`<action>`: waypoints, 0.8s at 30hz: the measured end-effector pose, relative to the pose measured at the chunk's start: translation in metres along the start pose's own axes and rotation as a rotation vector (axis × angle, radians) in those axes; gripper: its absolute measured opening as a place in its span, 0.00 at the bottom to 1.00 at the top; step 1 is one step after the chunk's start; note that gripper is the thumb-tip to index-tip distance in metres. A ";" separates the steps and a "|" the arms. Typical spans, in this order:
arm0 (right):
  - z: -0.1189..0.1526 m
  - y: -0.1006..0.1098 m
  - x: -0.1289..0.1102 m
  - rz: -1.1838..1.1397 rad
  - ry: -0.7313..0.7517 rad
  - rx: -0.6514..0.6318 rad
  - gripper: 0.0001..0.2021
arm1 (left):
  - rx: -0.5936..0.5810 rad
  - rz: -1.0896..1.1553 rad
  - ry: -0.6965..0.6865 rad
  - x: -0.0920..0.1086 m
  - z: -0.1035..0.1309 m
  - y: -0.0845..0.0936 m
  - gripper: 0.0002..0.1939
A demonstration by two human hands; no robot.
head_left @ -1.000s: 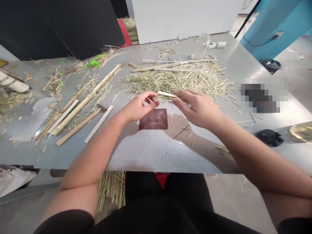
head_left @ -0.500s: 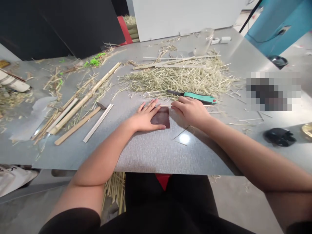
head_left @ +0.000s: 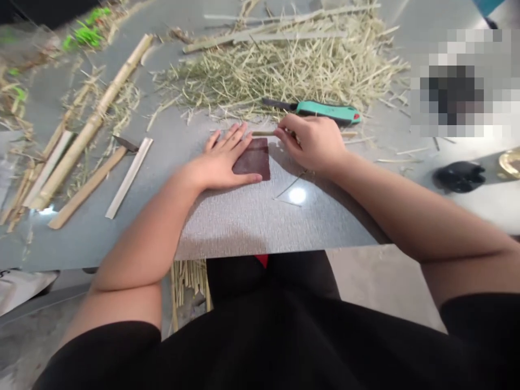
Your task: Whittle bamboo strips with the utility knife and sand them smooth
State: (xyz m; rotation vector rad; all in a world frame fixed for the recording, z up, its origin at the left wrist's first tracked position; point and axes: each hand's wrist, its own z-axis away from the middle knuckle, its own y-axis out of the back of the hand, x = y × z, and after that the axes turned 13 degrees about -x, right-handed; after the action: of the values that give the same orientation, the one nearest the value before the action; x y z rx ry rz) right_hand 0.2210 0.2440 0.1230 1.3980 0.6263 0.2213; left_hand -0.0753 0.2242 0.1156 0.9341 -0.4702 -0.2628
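My left hand (head_left: 227,157) lies flat with spread fingers, its palm and thumb over part of a dark brown square sheet (head_left: 258,157) on the grey table. My right hand (head_left: 311,138) pinches a thin pale strip (head_left: 264,133) between thumb and index finger, just right of the sheet's upper edge. The strip's left part reaches toward my left fingertips, and another length shows right of my right hand. A teal-handled tool (head_left: 327,111) with a dark blade lies just behind my right hand.
Pale shavings (head_left: 284,70) are heaped behind my hands. On the left lie a bamboo pole (head_left: 95,119), a wooden-handled tool (head_left: 89,187) and a whitish slat (head_left: 130,179). A black object (head_left: 459,176) sits at the right. The table's front edge (head_left: 284,252) runs before my body.
The view has tilted down and moved closer to the table. My right hand's pinch on the strip shows more clearly; my left hand stays spread over the sheet.
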 end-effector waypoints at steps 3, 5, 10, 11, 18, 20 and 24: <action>0.002 0.004 -0.001 -0.030 -0.013 -0.035 0.30 | -0.013 0.015 -0.005 -0.004 -0.004 0.000 0.70; 0.003 0.005 -0.001 -0.030 -0.004 -0.039 0.30 | 0.008 0.029 -0.024 -0.006 -0.004 -0.001 0.69; 0.003 0.006 0.001 -0.048 -0.014 -0.021 0.31 | -0.001 0.022 -0.037 -0.005 -0.001 -0.001 0.72; 0.002 0.005 0.003 -0.053 -0.024 -0.010 0.30 | -0.008 0.016 -0.042 -0.005 -0.001 -0.002 0.73; -0.001 -0.001 0.009 -0.072 -0.023 0.031 0.27 | 0.017 -0.002 -0.055 -0.005 -0.002 -0.004 0.75; 0.000 -0.001 0.006 -0.077 -0.005 0.027 0.26 | 0.023 0.009 -0.063 -0.005 -0.002 -0.005 0.75; 0.002 0.001 0.001 -0.077 -0.021 0.001 0.25 | 0.030 0.023 -0.076 -0.007 -0.003 -0.007 0.75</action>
State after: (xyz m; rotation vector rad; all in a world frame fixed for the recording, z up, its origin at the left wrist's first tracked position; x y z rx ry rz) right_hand 0.2235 0.2428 0.1239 1.3726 0.6619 0.1445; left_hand -0.0800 0.2255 0.1064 0.9502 -0.5554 -0.2715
